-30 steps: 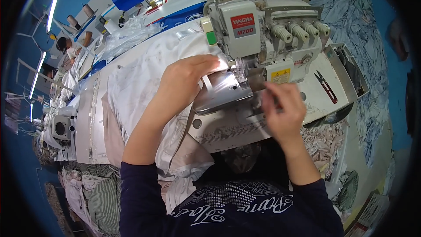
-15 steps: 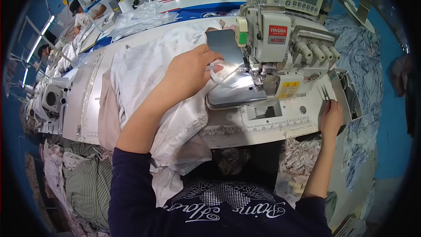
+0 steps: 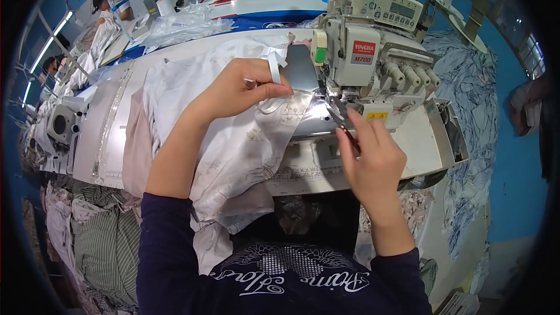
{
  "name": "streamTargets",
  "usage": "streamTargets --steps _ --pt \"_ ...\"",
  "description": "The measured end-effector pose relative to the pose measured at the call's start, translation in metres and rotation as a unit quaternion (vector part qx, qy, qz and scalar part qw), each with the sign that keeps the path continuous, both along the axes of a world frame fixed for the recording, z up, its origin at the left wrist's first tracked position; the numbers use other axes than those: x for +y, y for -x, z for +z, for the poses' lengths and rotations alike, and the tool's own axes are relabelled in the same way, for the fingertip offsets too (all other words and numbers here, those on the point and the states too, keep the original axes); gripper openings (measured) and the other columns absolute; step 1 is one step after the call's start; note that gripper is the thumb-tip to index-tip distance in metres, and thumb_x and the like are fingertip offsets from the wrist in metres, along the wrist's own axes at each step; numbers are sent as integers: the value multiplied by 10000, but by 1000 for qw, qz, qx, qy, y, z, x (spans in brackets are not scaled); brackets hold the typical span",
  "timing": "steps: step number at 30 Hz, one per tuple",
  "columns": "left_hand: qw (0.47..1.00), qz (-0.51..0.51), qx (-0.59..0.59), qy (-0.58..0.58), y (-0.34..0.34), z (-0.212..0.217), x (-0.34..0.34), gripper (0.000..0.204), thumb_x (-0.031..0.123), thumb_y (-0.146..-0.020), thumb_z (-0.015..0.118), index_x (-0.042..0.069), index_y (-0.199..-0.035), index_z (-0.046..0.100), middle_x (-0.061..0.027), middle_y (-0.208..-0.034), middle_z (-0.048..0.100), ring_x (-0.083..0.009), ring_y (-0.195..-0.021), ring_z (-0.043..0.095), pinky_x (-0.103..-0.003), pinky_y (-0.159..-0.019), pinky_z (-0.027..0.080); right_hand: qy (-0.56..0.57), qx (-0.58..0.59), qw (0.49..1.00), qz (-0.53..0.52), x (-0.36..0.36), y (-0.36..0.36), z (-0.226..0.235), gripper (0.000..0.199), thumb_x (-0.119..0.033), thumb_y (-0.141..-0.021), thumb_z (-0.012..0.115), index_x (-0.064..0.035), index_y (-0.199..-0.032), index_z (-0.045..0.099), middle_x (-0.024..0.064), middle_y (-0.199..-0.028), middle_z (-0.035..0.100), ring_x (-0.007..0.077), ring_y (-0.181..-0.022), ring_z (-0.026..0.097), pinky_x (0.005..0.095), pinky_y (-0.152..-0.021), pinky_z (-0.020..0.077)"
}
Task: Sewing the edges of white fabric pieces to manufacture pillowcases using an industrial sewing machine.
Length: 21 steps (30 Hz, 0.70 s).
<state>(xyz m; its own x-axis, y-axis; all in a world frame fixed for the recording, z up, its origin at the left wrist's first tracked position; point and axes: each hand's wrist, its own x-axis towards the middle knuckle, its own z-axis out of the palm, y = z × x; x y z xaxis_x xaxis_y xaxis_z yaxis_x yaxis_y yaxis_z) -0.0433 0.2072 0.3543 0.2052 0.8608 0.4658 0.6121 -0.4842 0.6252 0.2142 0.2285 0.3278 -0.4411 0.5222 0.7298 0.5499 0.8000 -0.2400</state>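
Note:
My left hand (image 3: pixel 236 92) is closed on a narrow white strip (image 3: pixel 274 69), which loops up over its fingers. Its thumb and forefinger are pinched together at the upper edge of a pale, faintly patterned cloth (image 3: pixel 239 146). That cloth spreads over the table and hangs off the front edge. In my right hand (image 3: pixel 376 166) is a pair of small dark thread snips (image 3: pixel 346 134), tips pointing up-left beside the needle area of an overlock sewing machine (image 3: pixel 364 61). The snips' blades lie above the shiny metal plate (image 3: pixel 318 121), just right of the cloth's edge.
A control box (image 3: pixel 388 9) sits on top of the machine. An open tray (image 3: pixel 452 128) is fixed at the table's right end. Bluish cloth (image 3: pixel 466 111) is heaped beyond it. Striped fabric (image 3: pixel 108 245) hangs at lower left. Clear plastic bags (image 3: pixel 189 23) lie at the back.
My right hand has brought the snips from the table's right end to beside the needle area. My left hand has turned, lifting the strip, and the cloth's edge has shifted right over the plate.

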Motion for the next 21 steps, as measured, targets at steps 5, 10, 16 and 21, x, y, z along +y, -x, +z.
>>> streamTargets --steps 5,10,16,21 --pt "997 1 -51 56 7 -5 4 132 167 -822 665 45 -851 706 -14 -701 625 -77 -618 472 -236 -520 351 -27 -110 992 -62 0 23 -1 269 -97 -759 658 -32 -1014 600 76 -736 518 237 -575 579 320 -491 447" --pt "998 -21 -43 27 8 -5 6 142 177 -813 677 41 -843 706 -14 -704 622 -74 -613 456 -229 -520 341 -49 -168 980 -90 5 39 1 241 -93 -775 616 -23 -1004 585 82 -748 527 249 -598 596 334 -506 468" --pt "997 -34 -54 53 12 -2 5 87 114 -772 703 30 -791 694 -37 -763 640 -112 -656 534 -240 -565 390 -31 -137 989 -47 9 28 2 250 -93 -771 635 -34 -1009 588 81 -735 553 233 -604 601 328 -514 469" --pt "990 -10 65 122 32 20 -31 206 196 -703 765 27 -778 674 -31 -725 615 -107 -631 512 -246 -564 393 97 118 988 -15 11 -26 -19 280 -63 -787 665 -37 -1063 622 26 -773 596 86 -618 530 226 -556 434"
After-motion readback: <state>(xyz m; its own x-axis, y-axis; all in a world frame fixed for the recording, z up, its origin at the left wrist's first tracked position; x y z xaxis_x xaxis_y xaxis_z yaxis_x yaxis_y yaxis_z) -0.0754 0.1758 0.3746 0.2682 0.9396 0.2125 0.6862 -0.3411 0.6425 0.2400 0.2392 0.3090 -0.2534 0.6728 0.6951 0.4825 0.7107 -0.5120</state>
